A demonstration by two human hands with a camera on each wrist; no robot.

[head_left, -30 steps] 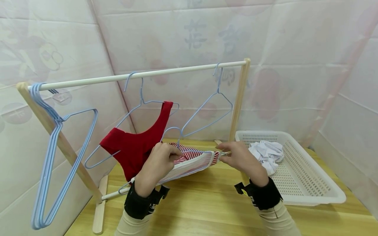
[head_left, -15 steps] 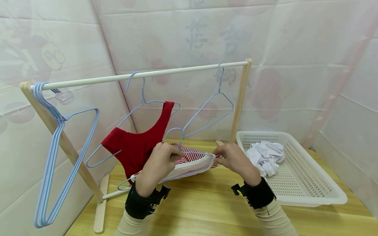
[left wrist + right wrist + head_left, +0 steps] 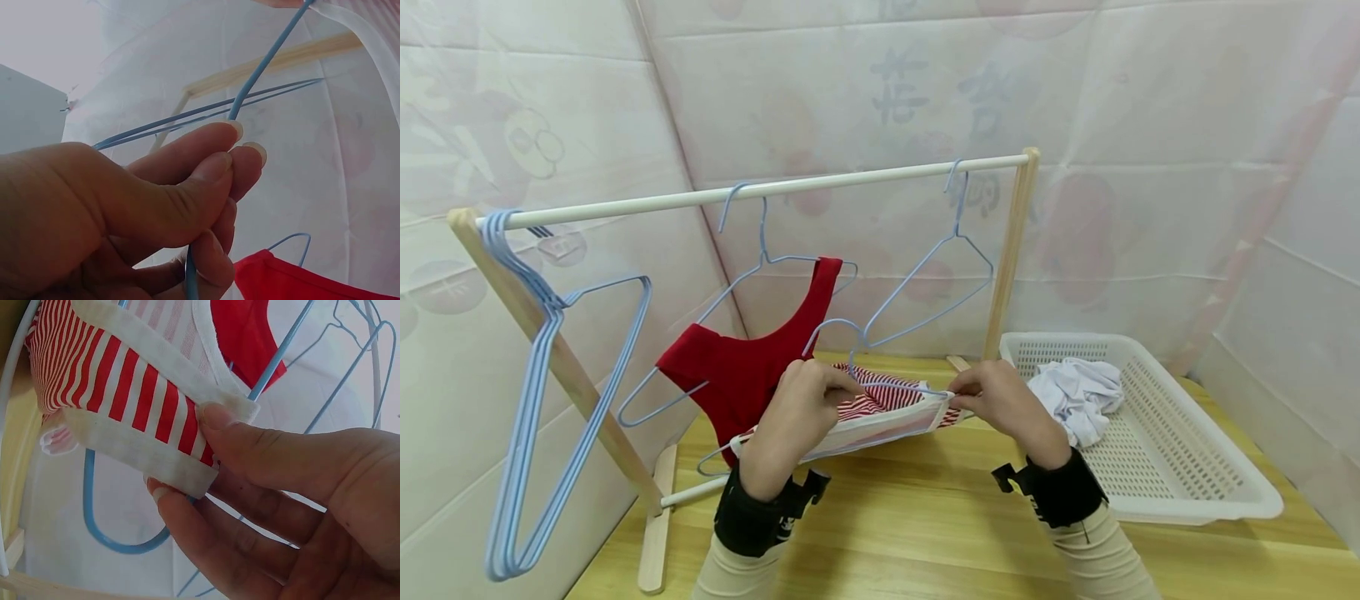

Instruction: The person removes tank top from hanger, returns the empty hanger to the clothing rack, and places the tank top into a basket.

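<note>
Left hand (image 3: 144, 206) pinches the blue hanger (image 3: 269, 59); right hand (image 3: 281, 506) (wrist view) pinches the striped garment (image 3: 119, 387) strap.

— Holding a thin blue hanger (image 3: 880, 385), wire looking smoothly coated, and a red-and-white striped top (image 3: 880, 400), soft matt cloth with plain white trim.

— Standing on a smooth, faintly glossy wooden table (image 3: 925, 533), beside a perforated white plastic basket (image 3: 1180, 483).
</note>
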